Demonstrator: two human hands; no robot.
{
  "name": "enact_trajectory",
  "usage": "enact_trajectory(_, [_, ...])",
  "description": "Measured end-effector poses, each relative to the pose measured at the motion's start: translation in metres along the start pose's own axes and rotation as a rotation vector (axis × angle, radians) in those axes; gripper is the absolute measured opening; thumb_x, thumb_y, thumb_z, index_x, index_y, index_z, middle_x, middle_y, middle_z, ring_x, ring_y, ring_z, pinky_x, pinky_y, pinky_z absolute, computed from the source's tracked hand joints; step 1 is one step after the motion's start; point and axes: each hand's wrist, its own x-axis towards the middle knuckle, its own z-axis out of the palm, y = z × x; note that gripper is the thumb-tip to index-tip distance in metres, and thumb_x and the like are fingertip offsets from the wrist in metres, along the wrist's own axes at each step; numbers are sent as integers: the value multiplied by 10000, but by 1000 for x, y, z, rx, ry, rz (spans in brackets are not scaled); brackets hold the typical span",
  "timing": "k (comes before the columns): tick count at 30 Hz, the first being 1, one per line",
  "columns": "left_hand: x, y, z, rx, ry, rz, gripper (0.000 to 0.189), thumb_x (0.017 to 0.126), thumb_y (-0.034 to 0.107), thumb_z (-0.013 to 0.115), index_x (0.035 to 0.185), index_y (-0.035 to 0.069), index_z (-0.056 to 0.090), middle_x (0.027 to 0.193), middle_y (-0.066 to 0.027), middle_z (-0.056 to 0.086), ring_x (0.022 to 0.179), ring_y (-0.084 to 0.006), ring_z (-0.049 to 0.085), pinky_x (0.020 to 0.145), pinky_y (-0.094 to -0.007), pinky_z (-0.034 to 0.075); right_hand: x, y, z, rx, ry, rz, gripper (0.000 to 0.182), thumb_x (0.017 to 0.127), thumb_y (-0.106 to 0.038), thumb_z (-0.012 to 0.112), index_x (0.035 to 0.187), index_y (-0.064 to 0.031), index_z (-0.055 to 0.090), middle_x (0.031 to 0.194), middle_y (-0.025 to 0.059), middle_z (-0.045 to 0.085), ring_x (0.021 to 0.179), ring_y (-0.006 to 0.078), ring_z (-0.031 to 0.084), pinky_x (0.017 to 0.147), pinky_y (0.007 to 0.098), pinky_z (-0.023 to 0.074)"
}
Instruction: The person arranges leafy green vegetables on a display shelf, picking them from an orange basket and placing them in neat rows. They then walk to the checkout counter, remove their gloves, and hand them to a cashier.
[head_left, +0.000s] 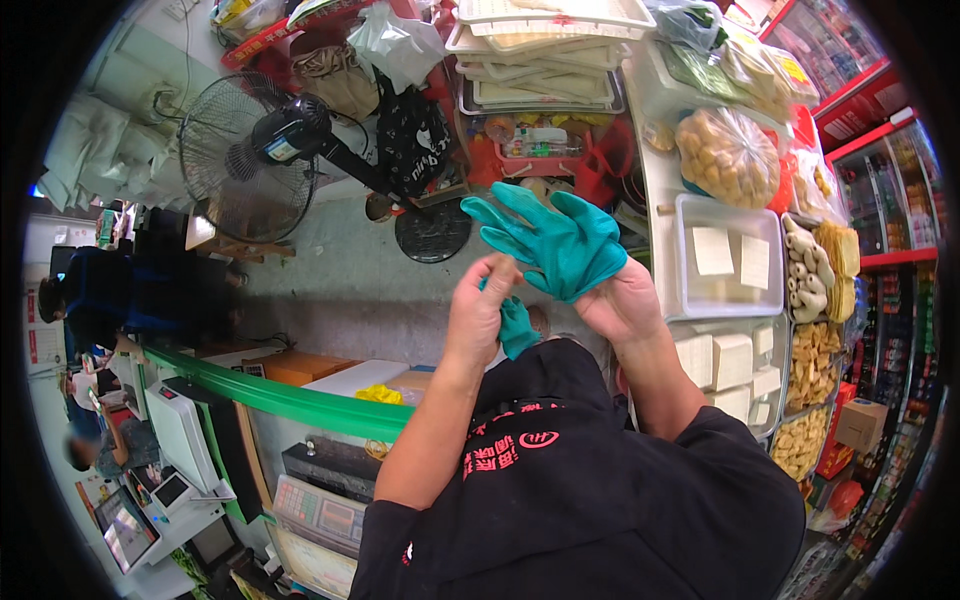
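Note:
A teal rubber glove (566, 244) covers the fingers of my right hand (619, 304), while the palm's heel and wrist stay bare. Its glove fingers are spread apart and point up and to the left. My left hand (480, 307) is bare and closed on a second teal glove (517, 330), which hangs crumpled below the fingers. The left fingertips are close to the first glove's lower edge; whether they touch it I cannot tell. Both hands are in front of my black shirt (585, 480), above the floor.
A black pedestal fan (292, 127) stands ahead on the left. Stacked white trays (555, 60) are at the top. Along the right lie a plastic tub (727, 300), tofu blocks (731, 352) and bagged fried puffs (727, 154). A green-edged counter (285, 397) and people (127, 292) are left.

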Motion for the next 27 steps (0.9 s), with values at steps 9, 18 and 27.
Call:
enact_trajectory(9, [89,13,-23,197,219,172,157,905,163,599,853,16,595,759,3,600,677,-48,508,615,-200,414,110,6,-1,-277,129,117,513,924,-163,468,1391,-15,317,1412,173,383,1277,299,410,1053,402,319])
enact_trajectory(18, [152,81,-53,103,-50,61,231,935,241,553,970,19,606,883,16,587,792,-44,500,704,-216,419,186,30,19,-199,112,-10,444,963,-169,405,1379,-45,314,1432,175,358,1249,373,433,1050,433,348])
enact_trajectory(27, [194,83,-80,-139,-143,-85,319,961,293,497,1107,17,563,1044,-44,613,938,-138,586,843,-289,464,223,58,10,-352,53,-131,499,931,-82,439,1416,-42,329,1462,97,340,1312,249,363,1079,350,278])
